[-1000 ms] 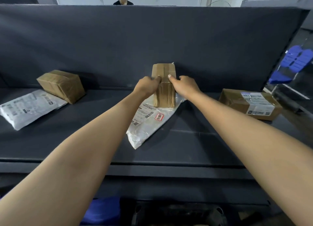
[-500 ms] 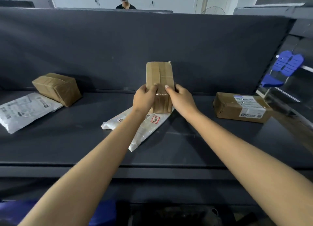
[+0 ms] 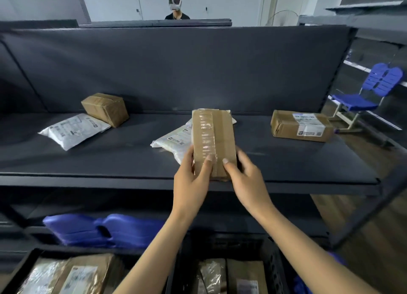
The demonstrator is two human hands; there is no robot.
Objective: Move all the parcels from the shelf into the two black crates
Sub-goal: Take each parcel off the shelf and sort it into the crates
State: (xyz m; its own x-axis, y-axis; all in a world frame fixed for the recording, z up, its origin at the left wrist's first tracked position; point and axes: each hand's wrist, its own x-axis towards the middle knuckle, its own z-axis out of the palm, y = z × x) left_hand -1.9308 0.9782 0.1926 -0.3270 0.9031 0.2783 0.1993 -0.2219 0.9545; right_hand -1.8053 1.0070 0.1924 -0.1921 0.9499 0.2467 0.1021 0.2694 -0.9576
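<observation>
My left hand (image 3: 192,179) and my right hand (image 3: 246,179) grip a taped brown parcel (image 3: 212,137) by its near end, lifted above the front edge of the dark shelf (image 3: 286,161). On the shelf lie a white mailer (image 3: 174,140) behind the held parcel, another white mailer (image 3: 73,130) at the left, a brown box (image 3: 105,108) beside it, and a labelled brown box (image 3: 301,125) at the right. Below stand two black crates, the left crate (image 3: 26,263) and the right crate (image 3: 273,265), both holding parcels.
A blue chair (image 3: 363,95) stands to the right of the shelf. A blue plastic seat (image 3: 103,230) lies on the lower level under the shelf. A person wearing a headset (image 3: 176,5) stands behind the shelf's back panel.
Both hands have pulled the brown parcel off the white mailer and toward me, to the shelf's front edge. My view has tilted down, so the crates show.
</observation>
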